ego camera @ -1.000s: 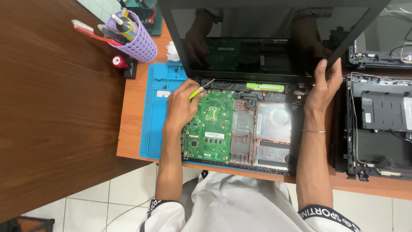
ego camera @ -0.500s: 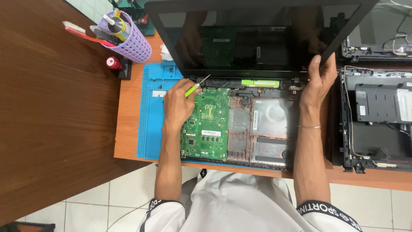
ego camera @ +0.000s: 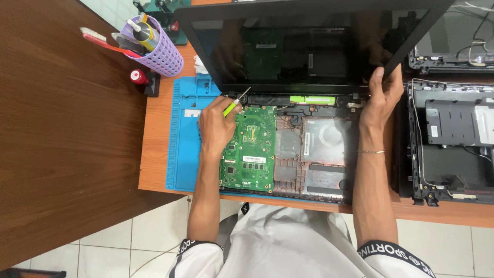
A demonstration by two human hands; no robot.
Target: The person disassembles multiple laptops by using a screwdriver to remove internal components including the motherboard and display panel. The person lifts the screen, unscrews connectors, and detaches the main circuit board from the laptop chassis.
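On the blue mat near the table's left edge, the opened laptop (ego camera: 309, 149) lies with its green board exposed. The left hand (ego camera: 216, 128) is clamped on a green-handled screwdriver (ego camera: 234, 104) at the hinge; the right hand (ego camera: 381, 100) grips the raised screen's (ego camera: 309, 46) right edge.

Both bare forearms stretch forward; the left hand (ego camera: 216, 126) is curled in a closed grip, the right hand (ego camera: 381, 98) raised, fingers clasped.
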